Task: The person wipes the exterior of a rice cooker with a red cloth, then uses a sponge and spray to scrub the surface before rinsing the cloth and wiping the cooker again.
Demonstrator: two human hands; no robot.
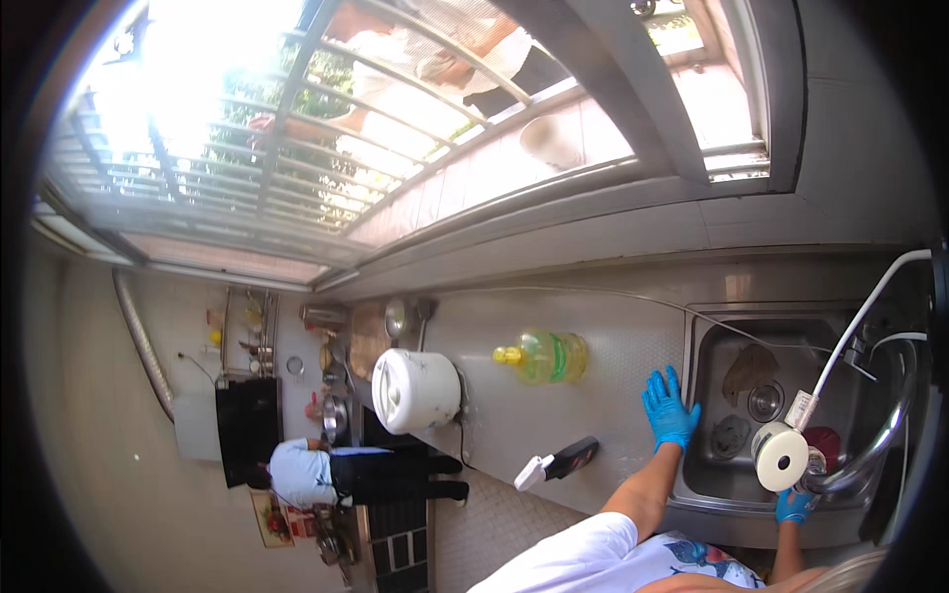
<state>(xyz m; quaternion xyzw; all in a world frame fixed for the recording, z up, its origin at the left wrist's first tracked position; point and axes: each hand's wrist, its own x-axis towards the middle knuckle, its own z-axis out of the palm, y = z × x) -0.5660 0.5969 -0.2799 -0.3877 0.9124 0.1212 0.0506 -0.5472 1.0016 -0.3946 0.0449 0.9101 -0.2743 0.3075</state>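
Observation:
My left hand (669, 413), in a blue glove, is spread palm down on the steel counter (511, 304), just left of the sink (691, 445). My right hand (795, 506), also blue-gloved, is at the sink's front edge, partly hidden below a round cream device (782, 456) and the curved chrome tap (878, 437); its grip is unclear. In the sink lie a brown cloth (747, 370), a greyish crumpled item (730, 436) and a red item (823, 445) around the drain strainer (765, 402). A yellow-capped detergent bottle (552, 357) lies or stands on the counter.
A black-and-white handheld object (556, 463) is near the counter's front edge. A white rice cooker (419, 391) is further left. A thin cord crosses the counter into the sink. Another person (304, 471) stands by the stove; someone is outside the barred window (415, 74).

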